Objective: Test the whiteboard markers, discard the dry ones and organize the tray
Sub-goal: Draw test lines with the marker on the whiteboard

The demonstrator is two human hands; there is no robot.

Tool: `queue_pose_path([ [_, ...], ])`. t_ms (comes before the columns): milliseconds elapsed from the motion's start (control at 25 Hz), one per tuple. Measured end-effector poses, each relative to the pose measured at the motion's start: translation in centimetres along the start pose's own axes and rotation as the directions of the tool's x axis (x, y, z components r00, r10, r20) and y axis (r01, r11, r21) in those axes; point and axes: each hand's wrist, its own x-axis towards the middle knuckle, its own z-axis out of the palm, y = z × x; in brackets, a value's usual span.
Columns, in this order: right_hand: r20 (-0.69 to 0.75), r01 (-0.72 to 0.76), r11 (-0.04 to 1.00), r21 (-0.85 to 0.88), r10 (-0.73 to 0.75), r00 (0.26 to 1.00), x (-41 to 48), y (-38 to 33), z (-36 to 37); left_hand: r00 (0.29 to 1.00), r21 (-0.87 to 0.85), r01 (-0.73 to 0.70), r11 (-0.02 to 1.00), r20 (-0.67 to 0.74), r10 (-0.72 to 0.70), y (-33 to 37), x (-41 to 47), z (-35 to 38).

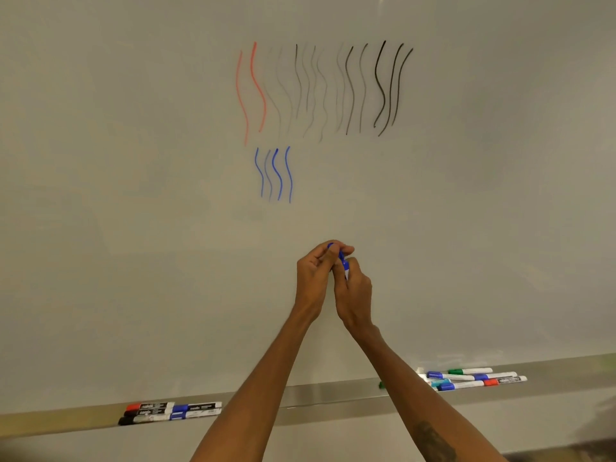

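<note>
On the tray (300, 400), the left markers (170, 412) carry black labels too blurred to read. My left hand (311, 278) and right hand (355, 295) close their fingers around a blue marker (340, 258) before the whiteboard (133, 195); more markers (473, 379) lie right.

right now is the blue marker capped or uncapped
Cannot tell: both hands, left and right, close around the blue marker, hiding its tip.

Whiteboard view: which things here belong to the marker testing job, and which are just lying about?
Job:
blue marker held by left hand and right hand
left marker group
right marker group
tray
test strokes

Lying about:
nothing visible
</note>
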Motion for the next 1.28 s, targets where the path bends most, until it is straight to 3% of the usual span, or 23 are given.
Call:
queue_pose_path([
  [120, 0.01, 0.004, 0.986, 0.165, -0.006, 1.0, 0.9, -2.0, 0.1, 0.987, 0.013, -0.101, 0.995, -0.126, 0.102, 3.1, 1.2, 0.2],
  [280, 0.008, 0.024, 0.989, 0.148, -0.026, 1.0, 2.8, -5.1, -0.1, 0.936, 0.142, -0.266, 0.953, -0.197, 0.291, 6.8, 3.5, -1.5],
  [360, 0.016, 0.046, 0.963, 0.266, -0.052, 0.998, 3.6, -6.9, -0.3, 0.888, 0.252, -0.337, 0.907, -0.235, 0.395, 8.2, 4.5, -2.6],
  [480, -0.02, 0.106, 0.907, 0.408, -0.107, 0.994, 4.4, -9.2, -0.6, 0.807, 0.378, -0.419, 0.826, -0.262, 0.529, 9.5, 6.2, -4.3],
  [640, 0.047, -0.027, 0.789, 0.613, -0.002, 0.999, 5.7, -10.8, -0.2, 0.748, 0.482, -0.464, 0.743, -0.237, 0.62, 10.4, 8.0, -6.3],
  [760, 0.094, -0.058, 0.666, 0.744, -0.018, 0.995, 6.4, -11.4, -0.1, 0.703, 0.506, -0.492, 0.708, -0.248, 0.666, 11.2, 9.0, -7.5],
  [1000, 0.046, 0.006, 0.715, 0.699, -0.053, 0.998, 6.9, -12.4, 0.7, 0.676, 0.569, -0.488, 0.662, -0.234, 0.699, 12.8, 11.0, -8.9],
  [1280, -0.098, 0.147, 0.837, 0.527, -0.112, 0.989, 8.1, -12.5, 1.5, 0.586, 0.719, -0.493, 0.49, -0.142, 0.798, 10.7, 14.0, -11.1],
])
